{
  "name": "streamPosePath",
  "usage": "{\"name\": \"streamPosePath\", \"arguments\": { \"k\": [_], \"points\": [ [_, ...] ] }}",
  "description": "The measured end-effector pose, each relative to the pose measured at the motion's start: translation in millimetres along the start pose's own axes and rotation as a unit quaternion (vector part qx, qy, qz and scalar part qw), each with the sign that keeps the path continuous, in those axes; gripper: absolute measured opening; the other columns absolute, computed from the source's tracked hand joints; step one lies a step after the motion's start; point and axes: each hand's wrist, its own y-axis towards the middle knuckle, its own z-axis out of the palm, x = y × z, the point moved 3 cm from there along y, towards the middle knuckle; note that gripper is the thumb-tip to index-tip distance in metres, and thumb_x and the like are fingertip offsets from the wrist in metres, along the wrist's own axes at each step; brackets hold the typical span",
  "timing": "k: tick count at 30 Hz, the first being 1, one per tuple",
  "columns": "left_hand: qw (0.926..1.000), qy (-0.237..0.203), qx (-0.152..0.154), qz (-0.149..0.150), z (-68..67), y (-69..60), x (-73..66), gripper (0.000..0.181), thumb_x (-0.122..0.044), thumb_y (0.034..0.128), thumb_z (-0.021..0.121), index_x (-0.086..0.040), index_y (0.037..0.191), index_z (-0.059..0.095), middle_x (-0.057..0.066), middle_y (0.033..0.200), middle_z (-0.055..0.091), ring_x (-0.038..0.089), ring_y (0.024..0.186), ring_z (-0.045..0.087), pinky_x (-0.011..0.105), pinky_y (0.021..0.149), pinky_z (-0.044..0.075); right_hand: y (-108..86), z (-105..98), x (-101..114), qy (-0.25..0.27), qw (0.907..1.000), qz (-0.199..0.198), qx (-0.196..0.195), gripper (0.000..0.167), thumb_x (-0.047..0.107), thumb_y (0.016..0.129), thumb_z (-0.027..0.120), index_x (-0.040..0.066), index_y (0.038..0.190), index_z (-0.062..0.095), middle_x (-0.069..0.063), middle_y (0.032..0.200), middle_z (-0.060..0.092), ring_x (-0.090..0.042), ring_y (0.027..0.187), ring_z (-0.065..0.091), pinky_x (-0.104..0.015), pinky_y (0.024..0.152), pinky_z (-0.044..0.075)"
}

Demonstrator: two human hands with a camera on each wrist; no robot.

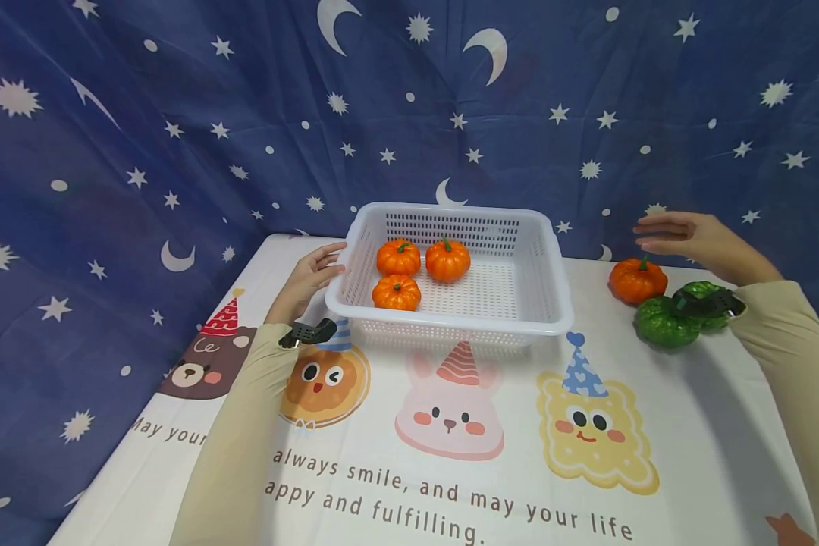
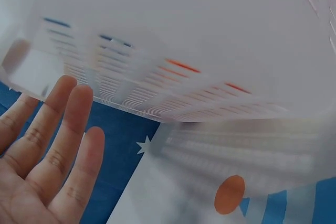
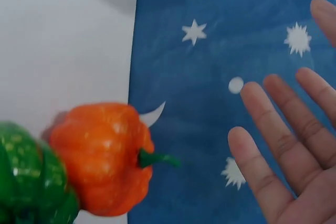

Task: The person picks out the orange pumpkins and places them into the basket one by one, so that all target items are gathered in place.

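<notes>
A white slotted plastic basket [image 1: 450, 324] stands on the table. Inside it, toward the left, are three small orange pumpkins [image 1: 397, 293]. My left hand [image 1: 307, 279] is at the basket's left side with its fingers extended, fingertips at the rim. In the left wrist view those fingers [image 2: 55, 156] look nearly straight beside the basket's outer wall [image 2: 184, 40]. To the right, my right hand [image 1: 689, 236] hovers above another orange pumpkin [image 1: 638, 282], holding nothing. The right wrist view shows its fingers [image 3: 273, 129] spread, apart from the orange pumpkin [image 3: 102, 158].
Two green pumpkins [image 1: 667, 323] sit beside the orange one, partly behind the right wrist's camera [image 1: 708, 303]. A white cloth [image 1: 519, 455] printed with cartoon faces and lettering covers the table. A dark blue curtain [image 1: 409, 68] with moons and stars hangs behind and at the left.
</notes>
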Motion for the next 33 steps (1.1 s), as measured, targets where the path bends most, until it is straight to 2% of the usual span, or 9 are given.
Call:
{"name": "streamPosePath", "arguments": {
  "k": [5,15,17,19,21,23,26,31,33],
  "points": [
    [1.0,0.001,-0.003,-0.003,0.1,-0.3,-1.2,0.056,-0.011,0.0917,0.058,-0.008,0.143,0.037,0.001,0.121,0.052,0.002,0.099,0.054,0.013,0.08,0.049,0.1,-2.8,-16.9,0.011,0.9996,0.024,0.004,0.073,0.045,0.091,0.057,0.005,0.146,0.029,0.037,0.098,0.042,0.019,0.086,0.039,-0.066,0.104,0.027],
    [1.0,-0.002,-0.001,-0.004,0.4,-0.9,-0.5,0.055,-0.009,0.0924,0.057,-0.009,0.143,0.037,0.002,0.122,0.051,0.003,0.1,0.054,0.013,0.08,0.049,4.8,-2.6,-40.3,0.044,0.9974,0.056,0.015,0.08,0.046,0.089,0.06,0.004,0.147,0.025,0.034,0.099,0.04,0.008,0.097,0.035,-0.063,0.108,0.023],
    [1.0,-0.003,0.0,-0.002,0.7,-1.2,-0.6,0.055,-0.009,0.0925,0.056,-0.009,0.143,0.037,0.002,0.122,0.051,0.003,0.099,0.054,0.013,0.08,0.049,6.2,-1.3,-43.2,0.05,0.9967,0.061,0.016,0.081,0.047,0.088,0.06,0.004,0.147,0.024,0.033,0.1,0.04,0.0,0.105,0.038,-0.063,0.109,0.023],
    [1.0,-0.004,0.0,-0.001,0.7,-1.1,0.0,0.055,-0.009,0.0926,0.056,-0.008,0.144,0.036,0.003,0.123,0.051,0.002,0.099,0.054,0.013,0.08,0.049,7.8,0.7,-45.4,0.055,0.996,0.069,0.016,0.083,0.048,0.088,0.06,0.004,0.147,0.023,0.031,0.102,0.04,-0.014,0.116,0.039,-0.062,0.109,0.024],
    [1.0,-0.003,0.0,0.0,0.7,-1.1,0.4,0.055,-0.009,0.0928,0.056,-0.008,0.144,0.036,0.003,0.124,0.05,0.002,0.099,0.054,0.013,0.079,0.049,9.7,2.7,-48.3,0.058,0.9954,0.075,0.016,0.085,0.049,0.087,0.06,0.003,0.148,0.021,0.024,0.113,0.043,-0.029,0.127,0.033,-0.06,0.109,0.025],
    [1.0,-0.005,-0.001,-0.001,0.7,-1.2,0.6,0.054,-0.009,0.0926,0.056,-0.008,0.143,0.037,0.003,0.124,0.05,0.002,0.099,0.054,0.013,0.079,0.049,11.8,5.0,-51.1,0.064,0.9945,0.081,0.015,0.088,0.049,0.087,0.06,0.002,0.148,0.019,0.008,0.129,0.042,-0.039,0.132,0.024,-0.06,0.11,0.025],
    [1.0,-0.005,0.0,-0.002,1.0,-1.5,0.2,0.055,-0.009,0.0925,0.056,-0.008,0.144,0.036,0.002,0.123,0.051,0.002,0.099,0.055,0.014,0.079,0.049,15.3,7.6,-55.8,0.063,0.9939,0.089,0.011,0.089,0.048,0.087,0.061,0.0,0.148,0.017,-0.014,0.144,0.031,-0.042,0.134,0.023,-0.06,0.11,0.025],
    [1.0,-0.008,0.003,-0.005,0.7,-1.0,0.1,0.056,-0.01,0.0925,0.057,-0.008,0.144,0.036,0.002,0.123,0.051,0.002,0.098,0.055,0.013,0.079,0.049,19.4,10.6,-61.7,0.066,0.9922,0.103,0.023,0.088,0.043,0.089,0.061,-0.002,0.148,0.014,-0.025,0.151,0.02,-0.045,0.135,0.021,-0.06,0.11,0.024],
    [0.9999,-0.006,0.004,-0.009,2.6,-4.6,-6.1,0.056,-0.009,0.0928,0.056,-0.008,0.144,0.035,0.006,0.127,0.049,0.001,0.098,0.054,0.013,0.079,0.048,20.0,11.9,-61.7,0.069,0.9915,0.105,0.033,0.086,0.039,0.09,0.06,-0.004,0.148,0.012,-0.03,0.151,0.015,-0.048,0.135,0.019,-0.061,0.11,0.023]
  ]
}}
